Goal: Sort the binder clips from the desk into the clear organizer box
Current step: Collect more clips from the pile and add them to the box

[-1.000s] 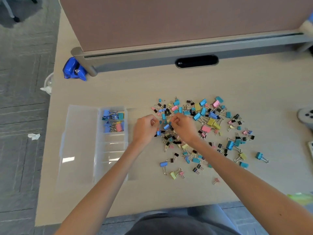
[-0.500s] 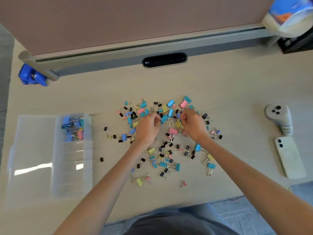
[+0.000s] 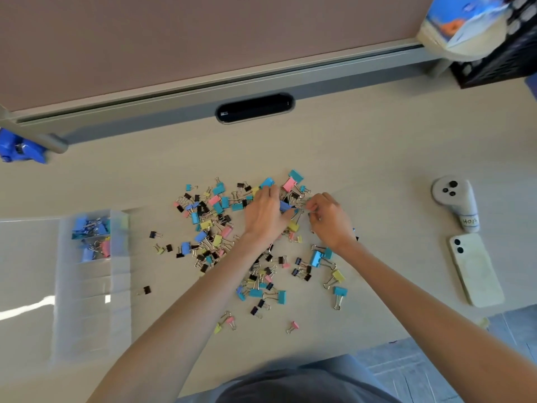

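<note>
Now both hands are working at the 1 o'clock part of the binder clip pile [image 3: 216, 228], having drifted there over the last 1 second from its 9 o'clock edge, the side nearest the clear organizer box [image 3: 116, 289]. The left hand [image 3: 266, 218] is gripping a dark blue binder clip [image 3: 286, 205] between thumb and curled fingers. The right hand [image 3: 329, 222] is pinching what looks like a silver wire handle [image 3: 314, 212], though I cannot tell which clip it belongs to.

The box is sitting at 9 o'clock from the pile, well apart from both hands. Its 2 compartments at the 12 o'clock end are holding the same blue and pink clips as before, so nothing is reaching it during this stretch. Most clips are still lying loose on the desk [image 3: 377, 158], so the sorting is probably at an early stage. Picking this far over is likely making each carry to the box longer. A white phone [image 3: 476, 271] and a grey controller [image 3: 453, 199] are lying at 3 o'clock.
</note>
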The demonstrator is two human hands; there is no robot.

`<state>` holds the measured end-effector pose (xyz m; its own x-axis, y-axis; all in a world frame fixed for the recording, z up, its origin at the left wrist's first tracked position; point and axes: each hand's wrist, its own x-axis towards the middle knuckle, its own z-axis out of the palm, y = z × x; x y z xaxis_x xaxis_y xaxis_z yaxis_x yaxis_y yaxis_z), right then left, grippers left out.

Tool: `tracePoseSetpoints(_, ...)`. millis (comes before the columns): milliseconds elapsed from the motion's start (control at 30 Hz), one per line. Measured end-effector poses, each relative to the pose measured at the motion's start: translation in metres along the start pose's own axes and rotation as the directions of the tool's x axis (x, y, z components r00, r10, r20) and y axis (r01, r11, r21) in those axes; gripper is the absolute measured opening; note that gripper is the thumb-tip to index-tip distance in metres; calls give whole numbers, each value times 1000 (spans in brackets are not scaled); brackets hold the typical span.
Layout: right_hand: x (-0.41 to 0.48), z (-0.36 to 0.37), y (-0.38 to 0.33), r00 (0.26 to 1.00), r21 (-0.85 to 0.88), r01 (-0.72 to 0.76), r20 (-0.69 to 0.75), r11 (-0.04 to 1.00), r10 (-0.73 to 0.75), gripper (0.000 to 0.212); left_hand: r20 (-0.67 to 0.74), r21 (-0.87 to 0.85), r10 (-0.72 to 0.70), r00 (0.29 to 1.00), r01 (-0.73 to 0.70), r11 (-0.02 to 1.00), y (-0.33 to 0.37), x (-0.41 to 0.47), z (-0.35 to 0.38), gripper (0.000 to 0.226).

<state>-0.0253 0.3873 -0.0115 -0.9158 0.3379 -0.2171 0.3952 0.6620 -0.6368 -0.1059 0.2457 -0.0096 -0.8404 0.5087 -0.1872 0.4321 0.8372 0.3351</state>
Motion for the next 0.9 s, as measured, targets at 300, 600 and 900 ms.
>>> tracePoseSetpoints(300,6,-7,4,1000,32,9,-18,999,-9,23,-37,-9,-40,999,40,999,13,2,-3,39)
tracePoseSetpoints(600,43,-1,-24,995,-105,90,-29,990,-94,18,-74,-197,-127,989,110,974,-20,-1,-32,32)
tracePoseSetpoints(900,62,18,-40,993,-290,96,-37,952,-112,26,99,-672,-282,954,273,688,-56,-9,-61,29)
